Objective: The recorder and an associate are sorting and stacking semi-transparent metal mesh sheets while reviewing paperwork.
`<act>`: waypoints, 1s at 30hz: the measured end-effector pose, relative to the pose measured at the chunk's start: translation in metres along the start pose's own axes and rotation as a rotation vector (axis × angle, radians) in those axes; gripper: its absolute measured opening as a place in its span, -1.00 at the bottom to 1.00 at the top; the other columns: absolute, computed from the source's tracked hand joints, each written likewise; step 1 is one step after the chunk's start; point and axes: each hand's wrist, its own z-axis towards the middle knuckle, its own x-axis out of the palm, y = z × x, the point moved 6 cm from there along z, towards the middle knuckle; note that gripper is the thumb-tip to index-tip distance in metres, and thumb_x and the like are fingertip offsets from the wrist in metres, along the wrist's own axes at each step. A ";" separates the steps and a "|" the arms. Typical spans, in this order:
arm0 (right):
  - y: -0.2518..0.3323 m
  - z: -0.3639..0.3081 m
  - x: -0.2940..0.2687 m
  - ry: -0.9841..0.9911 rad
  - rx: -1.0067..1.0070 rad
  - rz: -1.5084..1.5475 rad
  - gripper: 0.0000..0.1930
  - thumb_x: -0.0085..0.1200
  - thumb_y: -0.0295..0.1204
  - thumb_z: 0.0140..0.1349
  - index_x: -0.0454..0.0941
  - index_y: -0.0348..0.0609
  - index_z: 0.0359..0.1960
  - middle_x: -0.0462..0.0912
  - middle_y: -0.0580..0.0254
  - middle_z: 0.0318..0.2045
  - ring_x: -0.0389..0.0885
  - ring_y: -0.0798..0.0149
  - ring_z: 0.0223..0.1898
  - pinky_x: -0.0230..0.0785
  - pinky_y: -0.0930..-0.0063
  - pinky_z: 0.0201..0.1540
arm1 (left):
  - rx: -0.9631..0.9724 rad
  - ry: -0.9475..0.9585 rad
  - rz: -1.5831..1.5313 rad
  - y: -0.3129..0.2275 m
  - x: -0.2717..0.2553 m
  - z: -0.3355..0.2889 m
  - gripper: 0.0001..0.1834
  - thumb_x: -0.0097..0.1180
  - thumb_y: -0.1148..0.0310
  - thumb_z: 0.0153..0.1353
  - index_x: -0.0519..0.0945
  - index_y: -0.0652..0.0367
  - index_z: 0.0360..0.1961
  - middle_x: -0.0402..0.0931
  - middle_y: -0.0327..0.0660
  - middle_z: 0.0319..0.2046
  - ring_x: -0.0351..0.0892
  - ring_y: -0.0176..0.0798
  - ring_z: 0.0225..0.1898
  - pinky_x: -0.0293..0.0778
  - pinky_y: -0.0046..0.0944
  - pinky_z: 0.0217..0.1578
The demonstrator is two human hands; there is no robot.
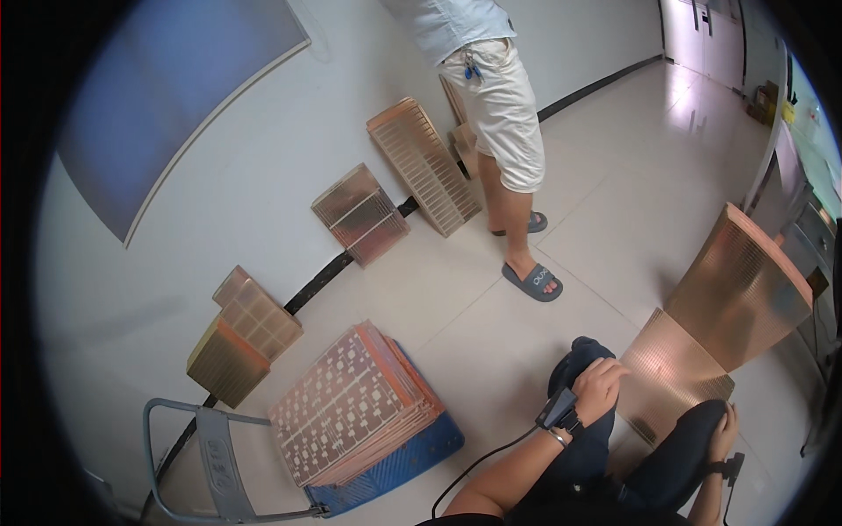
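I am seated, with both hands resting on my dark-clothed knees. My left hand lies over the left knee, its fingers stretched loosely to the right and holding nothing visible. Against the outer side of the right knee rests my right hand, fingers extended and partly hidden by the edge of the leg. Just beyond my knees is a shiny copper-coloured gridded sheet, low near the floor. Behind it, a thick stack of similar copper-coloured sheets leans upright. Neither hand touches the sheets.
At left, a hand cart with a blue platform and grey handle carries a stack of patterned panels. More copper-coloured panels lean along the wall. A standing person in white shorts is ahead. A desk stands at right.
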 end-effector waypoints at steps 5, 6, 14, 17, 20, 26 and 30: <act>-0.004 0.001 -0.002 0.002 0.012 -0.022 -0.72 -0.28 -0.41 0.21 0.42 -0.16 -0.11 0.31 0.01 0.03 0.24 0.05 0.07 0.04 0.33 0.13 | -0.015 0.008 -0.038 0.008 0.001 0.000 -0.82 -0.10 0.64 -0.09 0.51 0.21 -0.45 0.45 -0.16 -0.46 0.42 -0.13 -0.39 0.37 -0.27 -0.36; -0.005 0.002 0.000 0.004 0.009 -0.038 -0.72 -0.28 -0.41 0.21 0.42 -0.16 -0.11 0.31 0.01 0.03 0.24 0.05 0.07 0.04 0.34 0.13 | -0.022 0.004 -0.041 0.012 0.000 0.000 -0.82 -0.10 0.64 -0.09 0.51 0.21 -0.45 0.45 -0.16 -0.46 0.42 -0.13 -0.39 0.37 -0.27 -0.36; -0.009 0.008 0.006 0.023 -0.038 -0.077 -0.73 -0.27 -0.43 0.20 0.41 -0.16 -0.11 0.32 -0.02 0.01 0.26 0.04 0.06 0.05 0.35 0.13 | -0.421 -0.384 0.080 0.126 -0.108 -0.057 -0.71 -0.21 0.69 -0.07 0.49 0.23 -0.33 0.45 -0.12 -0.29 0.41 -0.13 -0.17 0.30 -0.25 -0.08; -0.017 0.023 0.009 0.151 -0.080 -0.188 -0.74 -0.21 -0.52 0.13 0.41 -0.23 -0.15 0.37 -0.04 -0.06 0.32 0.01 -0.01 0.13 0.33 0.07 | -0.569 -0.548 0.483 0.192 -0.218 -0.131 -0.65 -0.15 0.70 -0.14 0.45 0.20 -0.27 0.40 -0.08 -0.25 0.34 -0.06 -0.10 0.22 -0.16 -0.02; -0.003 0.057 0.010 0.168 -0.278 -0.240 -0.74 -0.14 -0.57 0.06 0.38 -0.26 -0.16 0.43 -0.02 -0.14 0.38 0.00 -0.07 0.20 0.30 0.00 | -0.774 -0.669 0.879 0.212 -0.323 -0.205 -0.74 -0.09 0.55 -0.01 0.45 0.17 -0.22 0.37 -0.05 -0.17 0.31 -0.02 -0.08 0.22 -0.14 -0.03; 0.199 0.121 0.035 0.236 -0.632 -0.165 -0.68 -0.18 -0.65 0.02 0.38 -0.21 -0.14 0.47 -0.10 -0.24 0.44 -0.04 -0.20 0.27 0.23 -0.18 | -1.092 -0.516 1.313 0.242 -0.385 -0.332 -0.57 -0.17 0.36 0.10 0.26 0.15 0.04 0.14 -0.01 0.08 0.07 0.06 0.11 -0.01 0.05 0.09; 0.382 0.086 0.084 0.380 -0.849 -0.215 -0.73 -0.15 -0.60 0.02 0.43 -0.20 -0.20 0.49 -0.04 -0.27 0.44 -0.02 -0.22 0.29 0.25 -0.20 | -1.171 -0.522 1.269 0.249 -0.385 -0.339 -0.55 -0.25 0.29 0.13 0.20 0.10 0.09 0.07 -0.01 0.12 -0.02 0.09 0.16 -0.11 0.07 0.11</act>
